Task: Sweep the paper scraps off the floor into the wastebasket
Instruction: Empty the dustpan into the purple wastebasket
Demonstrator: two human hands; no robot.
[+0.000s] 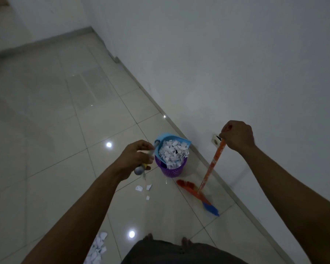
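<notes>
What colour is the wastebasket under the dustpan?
Purple: a round purple plastic mesh wastebasket, seen best in the head view.

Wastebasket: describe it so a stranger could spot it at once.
Follow the white wall down to where it meets the tiled floor. The wastebasket stands near that edge, just left of the broom. It is the only purple thing: a small slotted tub, with a blue dustpan of white scraps tilted over it.

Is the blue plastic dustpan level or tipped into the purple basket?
Tipped: the blue plastic dustpan slants mouth-down into the purple slatted wastebasket, white paper scraps heaped across both; the left hand grips its handle.
</notes>
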